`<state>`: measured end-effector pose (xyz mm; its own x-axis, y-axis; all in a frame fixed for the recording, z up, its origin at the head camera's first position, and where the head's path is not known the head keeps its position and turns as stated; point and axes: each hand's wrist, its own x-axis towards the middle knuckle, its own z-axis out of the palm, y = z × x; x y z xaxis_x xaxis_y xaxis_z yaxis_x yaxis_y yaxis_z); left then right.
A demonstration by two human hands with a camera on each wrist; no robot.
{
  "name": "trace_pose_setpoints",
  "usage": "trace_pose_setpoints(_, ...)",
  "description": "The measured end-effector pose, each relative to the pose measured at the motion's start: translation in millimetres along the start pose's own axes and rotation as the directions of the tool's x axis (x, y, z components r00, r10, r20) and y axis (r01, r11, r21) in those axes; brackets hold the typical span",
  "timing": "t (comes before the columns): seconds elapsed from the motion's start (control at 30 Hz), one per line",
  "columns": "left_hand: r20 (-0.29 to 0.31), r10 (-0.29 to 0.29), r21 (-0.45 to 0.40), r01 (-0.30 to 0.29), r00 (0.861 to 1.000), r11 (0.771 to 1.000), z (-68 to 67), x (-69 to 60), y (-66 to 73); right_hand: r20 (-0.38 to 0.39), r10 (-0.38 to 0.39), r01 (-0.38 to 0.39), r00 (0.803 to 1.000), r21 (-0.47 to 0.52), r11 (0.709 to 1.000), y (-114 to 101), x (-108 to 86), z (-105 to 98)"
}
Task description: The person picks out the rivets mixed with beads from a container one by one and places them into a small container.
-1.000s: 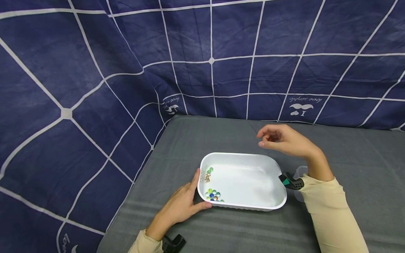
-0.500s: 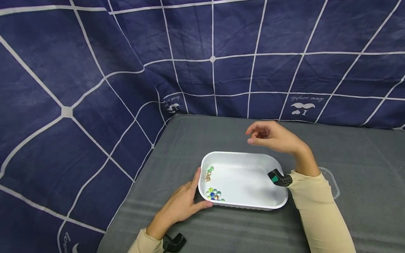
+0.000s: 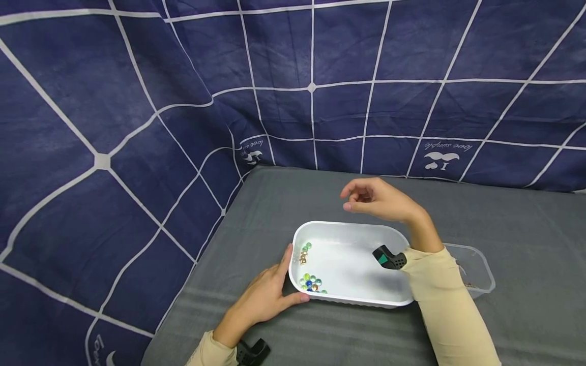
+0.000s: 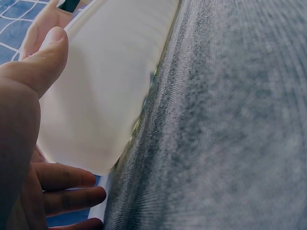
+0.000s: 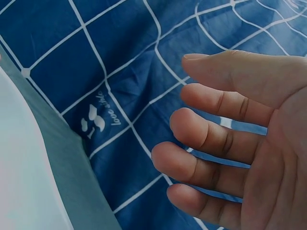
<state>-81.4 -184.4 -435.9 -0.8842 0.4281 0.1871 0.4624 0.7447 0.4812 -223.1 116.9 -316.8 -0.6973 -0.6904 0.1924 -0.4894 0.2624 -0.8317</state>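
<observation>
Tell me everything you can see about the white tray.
The white tray is a rounded rectangle, smooth and plastic-looking. It sits upright on grey cloth, marbles and small gold pieces lying at its left end. The left hand touches its left and near sides; a sleeve partly covers its right end.

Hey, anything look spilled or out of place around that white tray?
Nothing stands out: the marbles lie inside the white tray, at its end by the left hand. The clear container is partly hidden by the right sleeve.
</observation>
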Motion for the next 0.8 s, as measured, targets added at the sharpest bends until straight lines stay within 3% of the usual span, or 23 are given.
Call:
trace_pose_setpoints(0.2, 0.012, -0.011, 0.001, 0.011, 1.000, 1.000, -0.6, -0.8, 0.7, 0.019, -0.029, 0.029, 0.999, 0.011, 1.000, 1.0, 9.7, 6.9)
trace_pose_setpoints(0.57, 0.021, 0.005, 0.003, -0.005, 1.000, 1.000, 0.7, -0.9, 0.3, 0.033, -0.008, 0.007, 0.999, 0.042, 0.999, 5.3, 21.1, 22.5)
trace_pose_setpoints(0.8, 0.007, 0.012, 0.017, -0.012, 1.000, 1.000, 0.0, -1.4, 0.2, 0.047, -0.008, 0.005, 0.999, 0.062, 0.998, 18.7, 29.5, 32.9)
